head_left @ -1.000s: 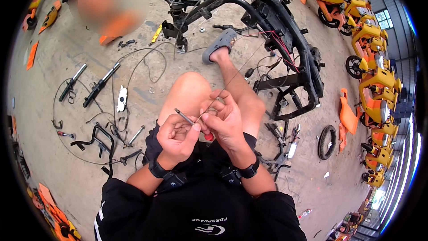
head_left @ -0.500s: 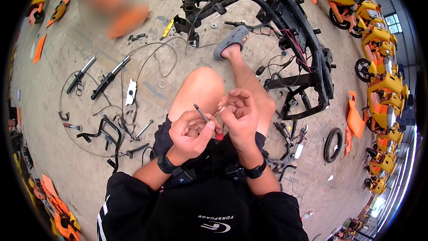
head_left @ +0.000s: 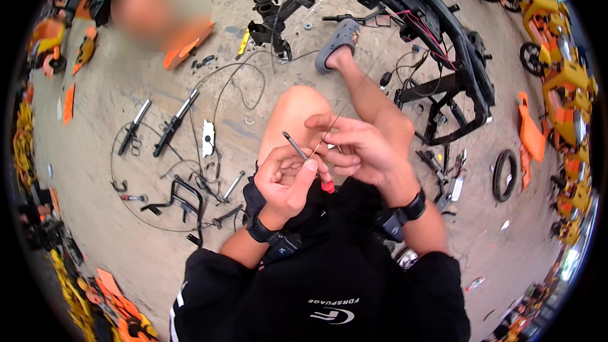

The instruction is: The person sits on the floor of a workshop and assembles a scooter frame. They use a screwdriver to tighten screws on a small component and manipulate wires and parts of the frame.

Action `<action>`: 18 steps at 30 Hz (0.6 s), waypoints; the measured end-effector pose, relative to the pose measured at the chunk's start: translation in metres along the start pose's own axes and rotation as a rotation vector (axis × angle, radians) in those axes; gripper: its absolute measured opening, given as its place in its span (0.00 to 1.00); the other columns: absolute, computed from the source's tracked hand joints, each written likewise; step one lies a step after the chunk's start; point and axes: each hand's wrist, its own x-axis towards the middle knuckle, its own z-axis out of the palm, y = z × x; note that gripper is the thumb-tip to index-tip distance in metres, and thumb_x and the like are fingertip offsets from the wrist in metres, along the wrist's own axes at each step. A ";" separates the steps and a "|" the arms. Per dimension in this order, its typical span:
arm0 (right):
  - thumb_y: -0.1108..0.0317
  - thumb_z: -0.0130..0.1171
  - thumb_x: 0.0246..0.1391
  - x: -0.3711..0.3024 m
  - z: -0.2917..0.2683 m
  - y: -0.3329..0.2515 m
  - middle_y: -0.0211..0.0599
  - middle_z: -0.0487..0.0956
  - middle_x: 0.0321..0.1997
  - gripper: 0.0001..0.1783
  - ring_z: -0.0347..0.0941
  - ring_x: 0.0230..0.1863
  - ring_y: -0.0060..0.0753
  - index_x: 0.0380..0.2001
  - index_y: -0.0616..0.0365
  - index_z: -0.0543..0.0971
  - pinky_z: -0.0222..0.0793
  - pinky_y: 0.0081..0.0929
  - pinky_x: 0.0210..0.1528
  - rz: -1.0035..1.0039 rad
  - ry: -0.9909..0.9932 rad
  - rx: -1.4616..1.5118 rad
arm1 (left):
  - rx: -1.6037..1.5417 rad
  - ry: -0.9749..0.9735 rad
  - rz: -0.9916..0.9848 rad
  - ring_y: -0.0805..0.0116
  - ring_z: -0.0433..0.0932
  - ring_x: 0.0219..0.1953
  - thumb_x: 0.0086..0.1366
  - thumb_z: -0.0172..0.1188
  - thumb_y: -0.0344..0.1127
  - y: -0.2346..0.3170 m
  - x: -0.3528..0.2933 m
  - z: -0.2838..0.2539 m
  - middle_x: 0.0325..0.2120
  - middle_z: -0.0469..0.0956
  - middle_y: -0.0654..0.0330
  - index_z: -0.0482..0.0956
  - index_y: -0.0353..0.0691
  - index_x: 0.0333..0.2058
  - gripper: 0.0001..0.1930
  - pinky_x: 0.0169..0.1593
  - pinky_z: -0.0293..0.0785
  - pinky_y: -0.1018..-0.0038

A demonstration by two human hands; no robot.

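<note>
I sit on the concrete floor (head_left: pixel 120 240) and I work just above my knee (head_left: pixel 297 114). My left hand (head_left: pixel 285 180) is closed around a small tool with a red handle (head_left: pixel 327 185); its thin metal shaft (head_left: pixel 294 145) sticks out up and to the left. My right hand (head_left: pixel 354 149) pinches a fine wire (head_left: pixel 330 128) between thumb and fingertips, almost shut, and the two hands touch each other.

I think the wire is very light and springy, so it can slip easily; it is better to hold it near its end, close to the tool tip. The tool seems stiff and light.

Far and to the right stands a black frame (head_left: pixel 468 63) with loose cables. On the left lie scattered parts (head_left: pixel 171 126). The room near my hands looks open enough.
</note>
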 end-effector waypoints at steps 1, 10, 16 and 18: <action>0.74 0.47 0.62 0.000 0.005 -0.007 0.43 0.76 0.38 0.17 0.51 0.12 0.13 0.55 0.61 0.68 0.53 0.12 0.16 0.032 -0.005 -0.028 | 0.013 0.000 -0.017 0.65 0.81 0.30 0.64 0.51 0.17 0.003 0.000 0.000 0.28 0.79 0.48 0.68 0.27 0.44 0.09 0.35 0.82 0.69; 0.77 0.44 0.63 0.012 0.012 -0.021 0.34 0.70 0.36 0.13 0.53 0.15 0.11 0.49 0.62 0.71 0.44 0.11 0.14 0.138 -0.105 -0.196 | -0.012 -0.050 0.028 0.64 0.78 0.28 0.65 0.50 0.18 -0.003 0.001 0.000 0.27 0.76 0.48 0.68 0.27 0.43 0.08 0.33 0.81 0.67; 0.74 0.47 0.63 0.017 0.013 -0.024 0.31 0.67 0.33 0.11 0.52 0.15 0.09 0.47 0.61 0.71 0.41 0.10 0.14 0.156 -0.176 -0.207 | 0.008 -0.060 0.050 0.67 0.76 0.25 0.66 0.50 0.20 -0.005 0.001 -0.001 0.26 0.75 0.50 0.68 0.27 0.43 0.08 0.32 0.82 0.67; 0.74 0.48 0.63 0.017 0.013 -0.024 0.31 0.67 0.32 0.10 0.51 0.15 0.09 0.47 0.61 0.71 0.41 0.10 0.14 0.161 -0.188 -0.187 | 0.008 -0.070 0.049 0.68 0.76 0.26 0.67 0.50 0.21 -0.006 0.000 0.000 0.26 0.75 0.51 0.69 0.27 0.43 0.08 0.32 0.82 0.68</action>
